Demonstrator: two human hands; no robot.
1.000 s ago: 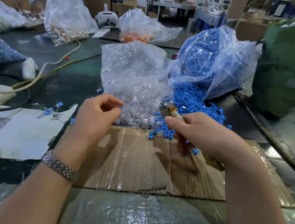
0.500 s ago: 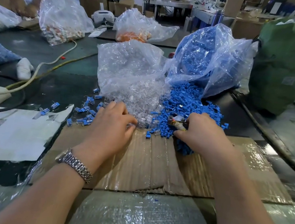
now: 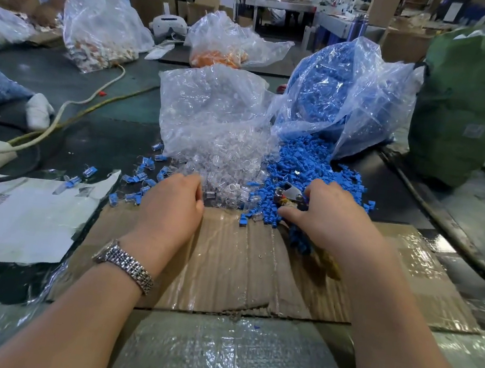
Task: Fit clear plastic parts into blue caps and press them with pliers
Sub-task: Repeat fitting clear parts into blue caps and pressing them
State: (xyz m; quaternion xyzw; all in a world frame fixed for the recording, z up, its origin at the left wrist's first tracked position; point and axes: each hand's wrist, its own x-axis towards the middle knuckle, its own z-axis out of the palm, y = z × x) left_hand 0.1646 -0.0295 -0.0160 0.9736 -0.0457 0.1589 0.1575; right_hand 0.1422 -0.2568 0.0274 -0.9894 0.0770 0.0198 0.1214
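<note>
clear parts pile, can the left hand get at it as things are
Probably yes. The left hand lies on the cardboard with its fingertips already at the near edge of the clear parts pile, and nothing sits between them. The bag is open towards the person.

No words or numbers can be read. The white paper (image 3: 26, 218) at eight o'clock has a blurry square code.

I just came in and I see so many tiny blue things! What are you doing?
Making little parts. The left hand reaches into the clear plastic parts, while the right hand holds pliers at the pile of blue caps. Finished pieces lie on the left of the cardboard.
</note>
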